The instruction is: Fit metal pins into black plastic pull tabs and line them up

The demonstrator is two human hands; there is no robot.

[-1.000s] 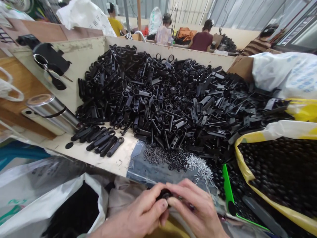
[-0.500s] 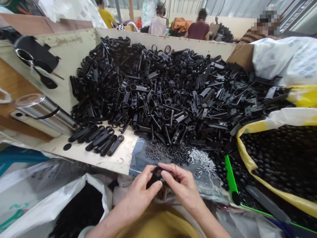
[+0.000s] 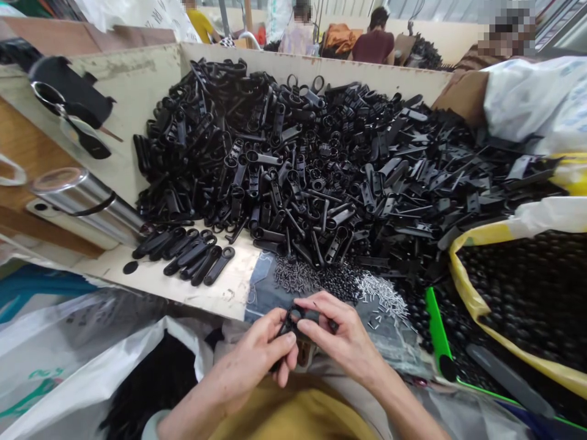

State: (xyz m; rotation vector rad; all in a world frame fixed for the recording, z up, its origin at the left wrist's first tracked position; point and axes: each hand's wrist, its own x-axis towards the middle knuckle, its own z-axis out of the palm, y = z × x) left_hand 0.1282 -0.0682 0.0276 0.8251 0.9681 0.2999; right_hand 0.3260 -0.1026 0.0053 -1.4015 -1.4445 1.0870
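Observation:
My left hand (image 3: 263,345) grips a small black plastic part (image 3: 283,327) between thumb and fingers, at the front edge of the worktable. Close beside it, my right hand (image 3: 342,333) has its thumb and fingers closed on another dark piece (image 3: 312,315). The two pieces meet or nearly touch between my hands; fingers cover much of them. Just beyond lie small dark screws (image 3: 293,276), little black plastic bits (image 3: 337,282) and silvery metal pins (image 3: 380,293) on a denim cloth (image 3: 263,287). To the left, several black handle-shaped pieces (image 3: 220,266) lie in a row.
A large heap of black plastic parts (image 3: 275,165) fills the walled table. At left lean a steel flask (image 3: 87,195) and scissors (image 3: 76,125). A yellow-edged sack (image 3: 468,293) and green strip (image 3: 438,333) are at right; a white sack (image 3: 197,342) stands low left. People sit behind.
My left fingers have curled lower around the black part, and my right hand has drawn slightly right, showing more of the dark piece between the hands. The whole view has shifted slightly.

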